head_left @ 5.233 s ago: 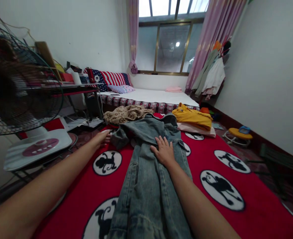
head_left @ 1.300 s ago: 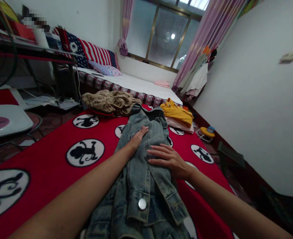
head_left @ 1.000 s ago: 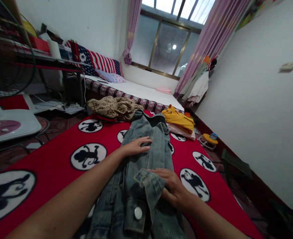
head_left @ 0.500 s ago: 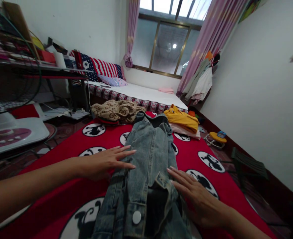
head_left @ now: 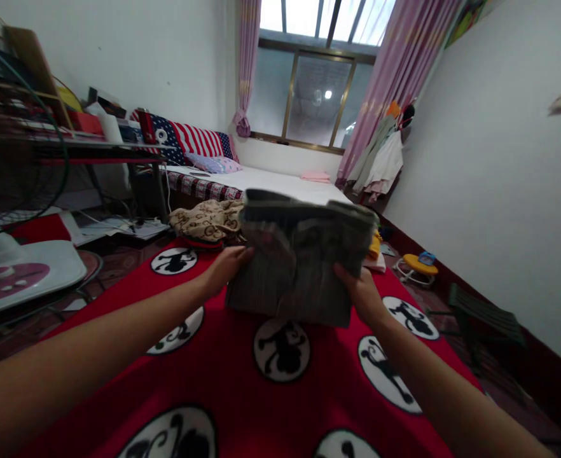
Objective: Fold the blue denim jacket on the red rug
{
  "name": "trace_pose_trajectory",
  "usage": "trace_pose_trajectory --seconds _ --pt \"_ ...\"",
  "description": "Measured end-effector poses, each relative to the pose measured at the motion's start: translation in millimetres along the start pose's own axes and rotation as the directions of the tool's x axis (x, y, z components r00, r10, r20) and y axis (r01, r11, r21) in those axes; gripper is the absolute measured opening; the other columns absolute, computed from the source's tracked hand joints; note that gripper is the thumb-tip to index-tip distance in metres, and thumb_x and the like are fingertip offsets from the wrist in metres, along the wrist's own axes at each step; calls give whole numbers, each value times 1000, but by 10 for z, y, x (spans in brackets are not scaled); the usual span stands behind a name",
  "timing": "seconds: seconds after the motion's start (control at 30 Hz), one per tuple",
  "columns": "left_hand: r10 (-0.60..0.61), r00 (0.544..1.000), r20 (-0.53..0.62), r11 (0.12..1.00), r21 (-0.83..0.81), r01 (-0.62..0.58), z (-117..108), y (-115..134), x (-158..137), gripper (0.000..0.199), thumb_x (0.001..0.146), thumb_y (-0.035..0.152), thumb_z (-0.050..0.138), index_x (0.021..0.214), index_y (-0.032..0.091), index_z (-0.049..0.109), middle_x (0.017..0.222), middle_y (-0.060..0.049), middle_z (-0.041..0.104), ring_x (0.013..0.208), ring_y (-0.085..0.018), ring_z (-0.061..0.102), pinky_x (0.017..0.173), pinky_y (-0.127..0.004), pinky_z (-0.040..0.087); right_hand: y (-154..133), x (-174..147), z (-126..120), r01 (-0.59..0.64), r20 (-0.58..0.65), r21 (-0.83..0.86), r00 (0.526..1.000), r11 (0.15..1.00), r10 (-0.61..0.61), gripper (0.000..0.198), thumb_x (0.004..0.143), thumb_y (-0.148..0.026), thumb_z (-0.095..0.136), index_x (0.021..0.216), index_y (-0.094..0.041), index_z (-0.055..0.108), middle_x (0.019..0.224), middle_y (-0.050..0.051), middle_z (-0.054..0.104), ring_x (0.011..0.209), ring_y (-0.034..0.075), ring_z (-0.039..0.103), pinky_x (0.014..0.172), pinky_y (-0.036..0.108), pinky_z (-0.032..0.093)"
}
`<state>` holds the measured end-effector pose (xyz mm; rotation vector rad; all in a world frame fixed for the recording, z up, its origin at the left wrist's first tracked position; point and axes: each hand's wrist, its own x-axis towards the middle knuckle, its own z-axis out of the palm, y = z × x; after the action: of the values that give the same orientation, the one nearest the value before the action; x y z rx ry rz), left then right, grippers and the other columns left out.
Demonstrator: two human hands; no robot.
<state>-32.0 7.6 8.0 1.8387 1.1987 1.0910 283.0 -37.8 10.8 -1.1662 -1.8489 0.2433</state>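
Observation:
A denim jacket [head_left: 304, 273], folded over into a compact bundle and somewhat blurred, is held up between both hands above a red blanket [head_left: 233, 394] with white monkey-print circles. My left hand [head_left: 228, 270] grips its left side, thumb on the near face. My right hand [head_left: 364, 292] grips the right side the same way; most fingers of both hands are hidden behind the denim. Beyond it to the left lies a brown patterned garment [head_left: 204, 222]. A yellow garment [head_left: 374, 245] shows only partly past the jacket's right edge.
A fan with a white base [head_left: 27, 273] stands at the left, beside a cluttered desk [head_left: 113, 146]. Behind is a bed [head_left: 271, 178] under the window. On the right are a yellow stool [head_left: 418, 264] and a dark green folding chair [head_left: 485, 315].
The jacket lay lengthwise on the blanket with both hands spread over it. Now its near part is folded up and away, and both hands grip its sides, raised and farther forward.

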Motion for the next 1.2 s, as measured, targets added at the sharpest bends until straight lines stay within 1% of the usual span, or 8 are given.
trace_pose_trajectory --seconds 0.1,0.2,0.37,0.63,0.87,0.97,1.07,1.2 --pt "-163 945 -283 937 255 238 218 -115 527 39 89 42 49 107 10 62 112 -17 67 107 -31 62 87 -38 48 295 475 238 -359 -246 -33 908 933 341 61 79 -44 65 126 -7 56 114 18 69 99 27 66 85 39 52" --pt "-214 912 -349 873 351 339 454 -342 614 44 86 44 55 113 10 58 119 -23 62 116 -36 56 93 -43 44 553 443 562 -548 -279 -204 827 811 488 62 76 -49 68 126 -14 56 123 20 63 113 33 60 95 47 46" --pt "-149 927 -344 786 527 322 603 -560 440 50 93 55 41 117 14 54 114 -20 65 110 -33 61 87 -38 47 745 146 808 -506 -304 -311 855 805 420 67 84 -58 53 132 -12 51 128 22 58 117 35 56 95 47 44" --pt "-250 940 -234 826 455 333 404 -188 463 41 92 40 48 121 11 52 123 -23 62 114 -32 61 88 -37 47 304 364 472 -506 -138 -322 861 800 489 32 81 -34 62 104 -13 66 101 14 71 97 27 65 81 33 47" --pt "-217 955 201 941 302 150 -89 -156 -419 47 78 52 57 108 16 64 106 -9 71 100 -29 66 84 -35 52 -199 -760 86 -357 146 -219 908 908 392 34 87 -46 49 96 -17 66 92 9 72 85 26 67 73 34 49" --pt "-299 944 139 822 540 181 -203 -98 -631 62 73 62 61 114 15 60 108 -14 68 103 -35 63 88 -41 50 -301 -932 13 -310 124 -431 910 848 395 34 88 -50 48 92 -20 65 88 11 69 83 28 66 73 38 49" --pt "-47 998 -41 707 704 62 -145 177 -552 82 69 53 71 136 15 45 130 -18 55 120 -38 53 99 -46 44 -402 -580 -24 -231 -33 -521 968 822 251 34 80 -43 60 104 -19 63 105 15 65 100 32 61 84 43 48" --pt "347 937 30 741 604 -294 310 495 -323 54 89 37 52 140 19 44 142 -10 46 131 -25 44 112 -37 33 -484 -58 255 -32 -148 -394 989 919 -30 41 87 -32 51 125 -17 53 126 14 58 120 28 51 102 44 39"
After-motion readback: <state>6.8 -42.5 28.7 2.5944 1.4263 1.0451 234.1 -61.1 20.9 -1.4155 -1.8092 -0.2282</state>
